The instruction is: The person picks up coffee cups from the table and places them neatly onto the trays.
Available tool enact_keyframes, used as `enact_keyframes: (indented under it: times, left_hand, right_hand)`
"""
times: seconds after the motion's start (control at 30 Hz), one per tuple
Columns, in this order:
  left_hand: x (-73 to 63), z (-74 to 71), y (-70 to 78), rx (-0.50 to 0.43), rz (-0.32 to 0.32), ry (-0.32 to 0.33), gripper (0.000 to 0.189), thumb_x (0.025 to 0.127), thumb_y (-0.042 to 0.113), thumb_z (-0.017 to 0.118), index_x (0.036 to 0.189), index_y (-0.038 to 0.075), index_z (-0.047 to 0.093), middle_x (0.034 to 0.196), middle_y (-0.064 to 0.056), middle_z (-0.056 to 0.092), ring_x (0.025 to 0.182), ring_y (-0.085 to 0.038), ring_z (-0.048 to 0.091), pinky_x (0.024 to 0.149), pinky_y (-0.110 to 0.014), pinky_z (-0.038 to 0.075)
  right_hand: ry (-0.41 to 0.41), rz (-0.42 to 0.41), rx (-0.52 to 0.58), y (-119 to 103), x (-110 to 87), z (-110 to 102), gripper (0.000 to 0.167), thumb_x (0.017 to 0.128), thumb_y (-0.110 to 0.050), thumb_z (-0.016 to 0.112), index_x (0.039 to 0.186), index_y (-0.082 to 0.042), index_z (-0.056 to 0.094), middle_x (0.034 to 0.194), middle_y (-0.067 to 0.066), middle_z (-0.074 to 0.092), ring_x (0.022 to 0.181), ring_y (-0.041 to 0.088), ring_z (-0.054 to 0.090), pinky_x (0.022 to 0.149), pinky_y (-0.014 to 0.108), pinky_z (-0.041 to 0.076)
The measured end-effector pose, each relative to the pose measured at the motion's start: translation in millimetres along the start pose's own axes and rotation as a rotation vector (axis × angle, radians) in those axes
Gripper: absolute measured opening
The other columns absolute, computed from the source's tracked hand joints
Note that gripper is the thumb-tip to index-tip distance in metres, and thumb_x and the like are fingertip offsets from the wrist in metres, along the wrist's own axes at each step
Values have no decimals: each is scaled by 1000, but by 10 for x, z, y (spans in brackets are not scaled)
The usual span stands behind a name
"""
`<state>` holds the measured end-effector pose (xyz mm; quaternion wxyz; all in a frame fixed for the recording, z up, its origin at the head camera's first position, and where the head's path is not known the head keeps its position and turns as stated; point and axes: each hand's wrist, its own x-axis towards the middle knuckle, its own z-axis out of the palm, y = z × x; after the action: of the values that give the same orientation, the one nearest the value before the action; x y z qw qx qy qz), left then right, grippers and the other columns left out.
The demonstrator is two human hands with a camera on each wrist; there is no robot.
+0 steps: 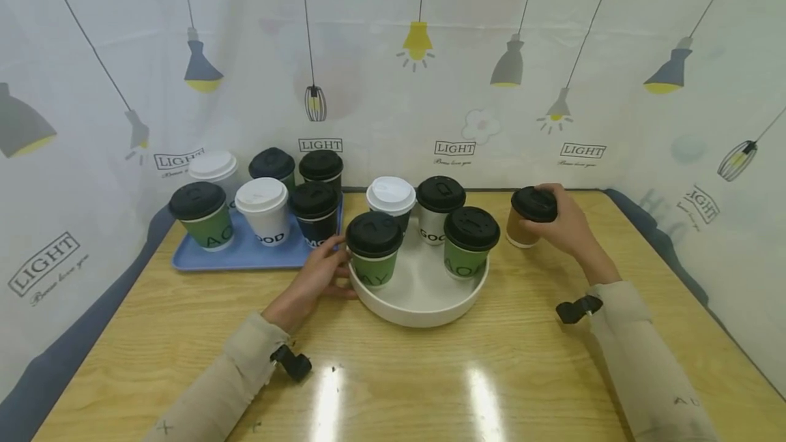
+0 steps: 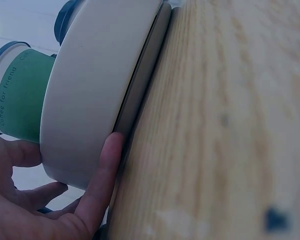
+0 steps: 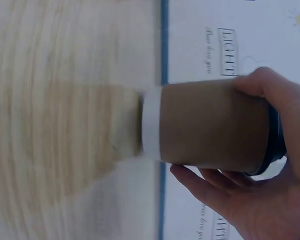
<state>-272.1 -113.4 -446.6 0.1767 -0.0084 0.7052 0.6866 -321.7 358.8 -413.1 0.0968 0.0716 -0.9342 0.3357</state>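
My right hand (image 1: 568, 224) grips a brown paper coffee cup (image 3: 205, 127) with a black lid, thumb and fingers on opposite sides near the lid. That cup stands upright right of a round white turntable (image 1: 417, 319), its bottom close over the wood. The left hand (image 1: 313, 282) rests against the turntable's left side, fingers spread; one lies along the dark gap low at the base (image 2: 145, 65). Close to it on the turntable is a green cup (image 1: 374, 268) with a black lid. Another green cup (image 1: 463, 258), a black-lidded white cup (image 1: 432, 224) and a white-lidded dark cup (image 1: 391, 196) share it.
A blue tray (image 1: 245, 261) at the back left bears several lidded cups, among them a green one (image 1: 209, 227) and a white one (image 1: 264, 213). A printed curtain (image 1: 393, 108) hangs right behind the wooden table (image 1: 405, 380).
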Motion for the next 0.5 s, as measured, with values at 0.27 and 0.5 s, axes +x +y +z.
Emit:
enact_keyframes:
  times: [0.27, 0.5]
  left_hand:
    - [8, 14, -16, -9, 7, 2, 55, 107, 20, 43, 161, 14, 32, 133, -23, 55, 92, -18, 69, 77, -44, 67]
    - [10, 6, -17, -8, 4, 5, 55, 107, 19, 41, 161, 14, 31, 129, -19, 56, 91, -17, 69, 75, -44, 67]
  right_hand:
    - [-220, -1, 0, -156, -213, -181, 101, 89, -30, 82, 165, -15, 16, 161, 35, 30, 141, 58, 38, 106, 75, 40]
    - [-360, -139, 4, -342, -323, -361, 84, 82, -19, 87, 152, -10, 40, 141, 21, 59, 121, 37, 61, 97, 51, 52]
